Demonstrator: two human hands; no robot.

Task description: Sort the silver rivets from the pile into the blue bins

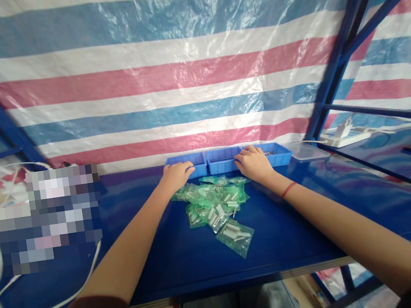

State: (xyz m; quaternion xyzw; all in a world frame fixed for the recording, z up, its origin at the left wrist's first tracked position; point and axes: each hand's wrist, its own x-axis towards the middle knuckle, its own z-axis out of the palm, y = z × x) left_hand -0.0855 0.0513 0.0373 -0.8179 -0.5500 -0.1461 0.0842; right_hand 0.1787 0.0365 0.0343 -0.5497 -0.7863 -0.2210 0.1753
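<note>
Three blue plastic bins stand side by side at the back of the table. My left hand (178,175) lies over the front rim of the left bin (199,163), fingers curled onto it. My right hand (254,162) grips the front edge where the middle bin (222,161) meets the right bin (281,153). Small metal pieces show in the right bin; my hands partly hide the bins' fronts. Before them lies a pile of green-tinted clear plastic bags (211,194) with short silvery pins or rods inside. One bag (236,236) lies nearest me.
A clear plastic lid or tray (309,150) lies right of the bins. White cables (5,304) loop across the table's left side, beside a blurred-out area. A white power strip (348,138) sits at the right. Blue metal frame posts (333,85) and a striped tarp (163,73) enclose the table.
</note>
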